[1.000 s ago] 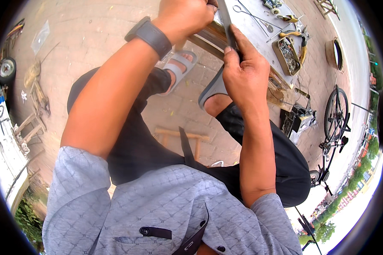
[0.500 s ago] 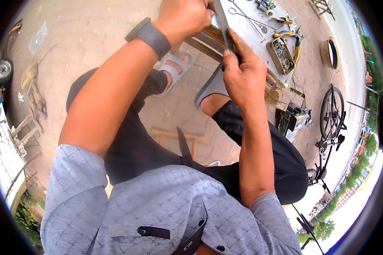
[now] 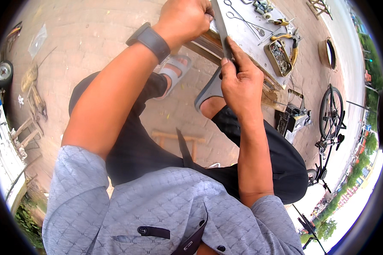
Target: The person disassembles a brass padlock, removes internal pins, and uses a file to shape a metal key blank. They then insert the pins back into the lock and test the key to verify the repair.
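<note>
My right hand (image 3: 244,85) is wrapped round the near end of a long, flat grey metal file (image 3: 221,26), with index finger and thumb laid along it. The file slants up and away across the edge of the low work table (image 3: 250,39), its far end cut off by the picture's top. My left hand (image 3: 186,19), a dark band on its wrist, is closed at the table's near edge beside the file. Its fingertips pinch together, and whatever is between them is hidden. Thin metal rods with looped ends (image 3: 241,19) lie on the table right of the file.
An open tin (image 3: 272,63) of small metal parts sits near the table's right corner, beside yellow-handled pliers (image 3: 294,53). More metal parts (image 3: 263,7) lie farther back. Below stands a small machine (image 3: 291,119). A bicycle (image 3: 331,114) and a round bucket (image 3: 327,54) are at right.
My right hand has drawn back slightly toward me, along with the file. My left hand stays closed at the table edge, nearly where it was.
</note>
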`<state>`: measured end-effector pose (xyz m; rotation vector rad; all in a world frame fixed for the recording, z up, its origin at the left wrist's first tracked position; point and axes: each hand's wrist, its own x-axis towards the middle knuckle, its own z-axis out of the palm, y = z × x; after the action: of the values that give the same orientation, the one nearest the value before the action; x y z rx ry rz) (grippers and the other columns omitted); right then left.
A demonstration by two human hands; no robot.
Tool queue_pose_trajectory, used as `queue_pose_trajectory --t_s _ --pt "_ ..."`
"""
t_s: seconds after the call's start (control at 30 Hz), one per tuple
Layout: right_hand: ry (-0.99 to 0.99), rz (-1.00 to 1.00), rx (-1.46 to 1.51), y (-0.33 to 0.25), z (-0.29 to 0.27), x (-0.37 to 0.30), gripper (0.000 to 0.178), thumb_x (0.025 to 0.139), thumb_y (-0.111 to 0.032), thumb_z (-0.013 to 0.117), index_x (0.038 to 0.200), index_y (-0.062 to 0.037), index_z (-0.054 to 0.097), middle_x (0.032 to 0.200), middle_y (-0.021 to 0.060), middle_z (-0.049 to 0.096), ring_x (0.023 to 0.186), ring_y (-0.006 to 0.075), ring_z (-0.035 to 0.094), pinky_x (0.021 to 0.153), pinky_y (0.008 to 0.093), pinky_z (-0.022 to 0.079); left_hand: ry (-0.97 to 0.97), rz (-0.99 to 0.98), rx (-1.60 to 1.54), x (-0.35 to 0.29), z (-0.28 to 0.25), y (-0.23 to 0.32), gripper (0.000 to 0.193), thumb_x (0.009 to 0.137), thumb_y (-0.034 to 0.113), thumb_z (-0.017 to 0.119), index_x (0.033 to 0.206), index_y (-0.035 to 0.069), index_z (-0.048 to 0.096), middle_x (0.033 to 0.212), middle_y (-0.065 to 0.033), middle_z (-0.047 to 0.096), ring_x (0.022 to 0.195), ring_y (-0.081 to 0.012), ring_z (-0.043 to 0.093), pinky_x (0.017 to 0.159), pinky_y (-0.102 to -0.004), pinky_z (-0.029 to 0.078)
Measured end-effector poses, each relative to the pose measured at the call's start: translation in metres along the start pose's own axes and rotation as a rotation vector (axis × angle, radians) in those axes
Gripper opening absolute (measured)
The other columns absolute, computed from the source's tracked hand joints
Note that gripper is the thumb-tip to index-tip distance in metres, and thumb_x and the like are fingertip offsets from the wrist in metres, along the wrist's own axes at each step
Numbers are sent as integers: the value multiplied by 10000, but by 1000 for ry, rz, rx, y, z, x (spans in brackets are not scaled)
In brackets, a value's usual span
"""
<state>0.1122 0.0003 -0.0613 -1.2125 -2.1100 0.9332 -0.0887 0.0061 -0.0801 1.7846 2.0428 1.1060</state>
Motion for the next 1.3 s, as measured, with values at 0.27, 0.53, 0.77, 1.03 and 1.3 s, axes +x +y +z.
queue_pose_trajectory --t_s 0.27,0.53,0.77,1.03,1.3 --pt "52 -46 -3 7 7 -10 420 923 -63 655 1334 19 688 924 271 747 760 307 748 761 369 576 35 14 -29 -1 2 -3 167 808 165 703 862 44 804 818 -225 731 791 -403 729 756 -480 588" --pt "-3 178 397 11 -11 -12 425 998 -84 630 1416 -10 646 823 48 692 629 103 589 622 268 505 -44 -79 -50 2 -2 3 173 823 182 710 868 45 805 851 -205 748 822 -369 743 767 -456 585" --pt "-153 394 569 -3 -26 -13 474 1025 -96 606 1496 -47 584 742 32 646 540 50 494 484 237 412 -63 -93 -51 2 -3 5 183 833 190 707 879 41 803 836 -197 745 809 -359 741 763 -449 583" --pt "-171 377 518 -5 -26 -18 466 1027 -96 599 1490 -38 590 736 29 643 571 52 511 520 234 426 -19 -52 -29 0 -2 3 169 823 173 706 861 33 791 843 -210 737 824 -382 732 768 -464 577" --pt "-70 168 153 1 -3 9 412 944 -57 627 1339 49 677 1118 269 762 861 258 741 870 369 570 -4 -8 -19 3 2 1 154 802 160 700 846 45 794 831 -205 732 820 -399 722 758 -474 580"
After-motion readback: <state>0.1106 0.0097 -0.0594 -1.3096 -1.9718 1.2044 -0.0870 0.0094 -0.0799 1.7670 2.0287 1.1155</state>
